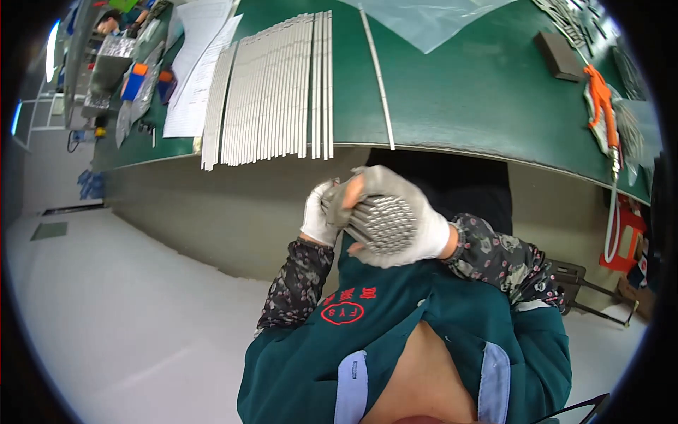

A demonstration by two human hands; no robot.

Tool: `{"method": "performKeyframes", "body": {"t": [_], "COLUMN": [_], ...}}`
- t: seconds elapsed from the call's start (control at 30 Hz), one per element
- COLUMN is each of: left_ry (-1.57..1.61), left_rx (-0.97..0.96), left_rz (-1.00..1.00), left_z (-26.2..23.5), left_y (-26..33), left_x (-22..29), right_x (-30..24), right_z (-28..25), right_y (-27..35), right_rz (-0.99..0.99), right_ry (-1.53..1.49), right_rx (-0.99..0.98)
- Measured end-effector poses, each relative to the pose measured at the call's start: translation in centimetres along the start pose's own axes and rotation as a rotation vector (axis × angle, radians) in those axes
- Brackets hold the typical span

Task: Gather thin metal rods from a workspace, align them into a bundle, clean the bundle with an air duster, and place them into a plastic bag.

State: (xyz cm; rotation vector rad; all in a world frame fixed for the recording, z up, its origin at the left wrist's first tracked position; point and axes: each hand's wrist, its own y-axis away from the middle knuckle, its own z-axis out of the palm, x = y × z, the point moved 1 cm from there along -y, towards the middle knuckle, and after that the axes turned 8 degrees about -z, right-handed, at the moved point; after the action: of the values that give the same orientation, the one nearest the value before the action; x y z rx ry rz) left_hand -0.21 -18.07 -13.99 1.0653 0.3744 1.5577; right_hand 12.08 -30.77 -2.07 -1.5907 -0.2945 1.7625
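Observation:
A thick bundle of thin metal rods (385,225) is held in front of my body, its cut ends facing up toward me. My right hand (417,198), in a white and grey glove with some bare fingertips, wraps round the bundle near these ends. On the far side of it my left hand (323,214), gloved the same way, closes on the rods too; its fingers are partly hidden behind the bundle. Beyond my hands, a row of pale slender rods (272,92) lies side by side on the green table (452,102). One single rod (378,78) lies apart to their right.
Printed sheets (194,78) lie left of the row. A clear plastic sheet (427,21) covers part of the table's far side. At the right are a dark block (558,55) and an orange air gun (599,99) with its hose. A folded trolley (586,283) stands below.

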Motion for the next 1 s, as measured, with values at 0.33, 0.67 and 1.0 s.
{"method": "performKeyframes", "body": {"t": [0.33,0.67,1.0], "left_ry": [0.239,0.142,0.13], "left_rx": [-0.048,-0.047,-0.074], "left_rz": [0.081,0.044,0.159], "left_z": [-11.8,-13.3,-11.5], "left_y": [-6.9,-7.7,-6.7], "left_x": [-6.5,-8.0,-8.3], "right_x": [11.1,11.6,11.5], "right_z": [0.7,-0.4,-0.9], "right_y": [4.6,4.3,4.4], "right_rz": [0.427,0.578,0.663], "right_ry": [-0.215,-0.071,-0.048], "right_rx": [-0.13,-0.292,-0.291]}}
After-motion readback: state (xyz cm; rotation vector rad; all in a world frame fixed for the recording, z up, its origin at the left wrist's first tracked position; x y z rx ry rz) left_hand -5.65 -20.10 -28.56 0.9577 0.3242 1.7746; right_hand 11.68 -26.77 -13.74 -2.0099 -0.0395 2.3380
